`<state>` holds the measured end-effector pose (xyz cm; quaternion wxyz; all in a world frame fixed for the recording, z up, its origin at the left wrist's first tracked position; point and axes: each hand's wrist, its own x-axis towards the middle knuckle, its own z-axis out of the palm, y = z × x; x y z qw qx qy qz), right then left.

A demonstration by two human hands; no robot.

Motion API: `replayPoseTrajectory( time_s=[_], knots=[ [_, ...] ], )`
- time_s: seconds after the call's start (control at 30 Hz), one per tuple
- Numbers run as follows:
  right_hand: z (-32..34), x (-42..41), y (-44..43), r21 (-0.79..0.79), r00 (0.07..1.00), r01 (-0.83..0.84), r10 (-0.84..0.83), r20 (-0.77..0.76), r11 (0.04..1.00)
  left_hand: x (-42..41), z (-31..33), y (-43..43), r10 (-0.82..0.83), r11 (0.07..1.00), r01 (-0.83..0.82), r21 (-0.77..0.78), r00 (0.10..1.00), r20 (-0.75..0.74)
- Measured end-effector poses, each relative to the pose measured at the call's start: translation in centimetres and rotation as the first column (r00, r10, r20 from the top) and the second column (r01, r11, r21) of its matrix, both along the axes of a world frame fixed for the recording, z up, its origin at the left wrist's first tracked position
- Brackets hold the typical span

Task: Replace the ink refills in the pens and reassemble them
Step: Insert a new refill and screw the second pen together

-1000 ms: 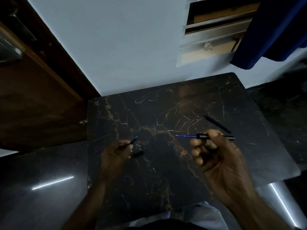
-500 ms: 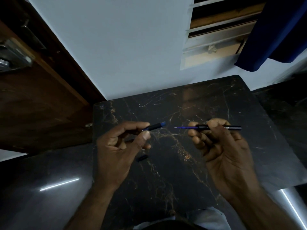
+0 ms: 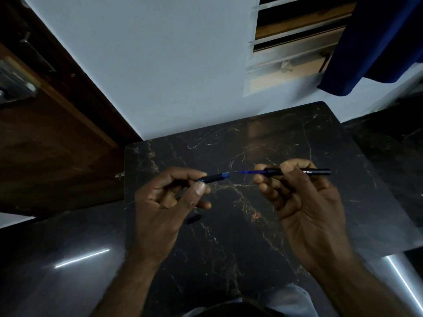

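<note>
Refill (image 3: 248, 172), blue, projects from black barrel (image 3: 306, 172); tip faces open end of grip section (image 3: 215, 177), narrow gap between, both held over marble table (image 3: 297, 133). Thumb and forefinger of right hand (image 3: 304, 209) pinch barrel, other fingers curled below. Thumb and forefinger of left hand (image 3: 160, 209) pinch grip section. Step, as I judge it: sleeve section over refill. I would keep both axes in line, slide slowly, then twist home. Sole container: barrel, holding refill's rear. Small black part (image 3: 194, 219) lies on table near left hand.

black pen barrel (image 3: 318, 172), blue refill (image 3: 250, 172); black gold-veined marble table (image 3: 286, 138)
</note>
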<state>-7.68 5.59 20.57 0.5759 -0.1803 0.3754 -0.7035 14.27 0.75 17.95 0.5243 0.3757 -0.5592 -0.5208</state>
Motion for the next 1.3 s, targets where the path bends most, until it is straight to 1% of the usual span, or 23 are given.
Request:
replayPoseTrajectory(
  time_s=[0.37, 0.53, 0.6, 0.73, 0.9, 1.03, 1.13, 1.2, 1.3],
  knots=[
    [0.0, 0.5, 0.1, -0.053, 0.997, -0.05, 0.047, -0.058, 0.997, -0.3, 0.1, 0.2, -0.012, 1.0, 0.012, -0.002, 1.0, -0.005],
    [-0.4, 1.0, 0.2, -0.101, 0.983, -0.092, 0.074, -0.168, 0.991, -1.1, 0.5, 0.7, -0.048, 0.999, 0.048, -0.012, 0.999, 0.026],
    [-0.6, 1.4, 0.2, -0.115, 0.976, -0.085, 0.059, -0.21, 0.99, -1.7, 0.6, 0.9, -0.033, 0.999, 0.033, 0.003, 0.999, 0.008],
    [-0.7, 1.5, 0.0, -0.128, 0.974, -0.047, 0.017, -0.228, 0.991, -2.5, 0.8, 1.3, 0.02, 0.999, -0.019, 0.04, 1.0, -0.015],
    [-0.6, 1.5, -0.2, -0.122, 0.971, -0.034, 0.004, -0.239, 0.992, -2.7, 0.6, 1.6, -0.007, 0.996, 0.009, 0.092, 1.0, -0.022],
    [-0.8, 1.4, -0.3, -0.112, 0.966, -0.049, 0.019, -0.256, 0.992, -2.7, 0.7, 1.5, 0.027, 0.989, -0.02, 0.147, 0.999, -0.041],
    [-1.0, 1.4, -0.5, -0.087, 0.965, -0.028, 0.004, -0.261, 0.996, -2.8, 0.9, 1.4, 0.018, 0.995, -0.015, 0.102, 0.999, -0.035],
    [-1.2, 1.6, -0.7, -0.065, 0.966, -0.005, -0.012, -0.259, 0.998, -3.0, 0.9, 1.4, 0.011, 0.999, -0.012, 0.047, 1.0, 0.003],
    [-1.4, 2.2, -0.9, -0.024, 0.977, 0.033, -0.037, -0.21, 0.999, -3.1, 0.9, 1.3, 0.012, 0.999, -0.01, -0.034, 0.998, 0.063]
  ],
)
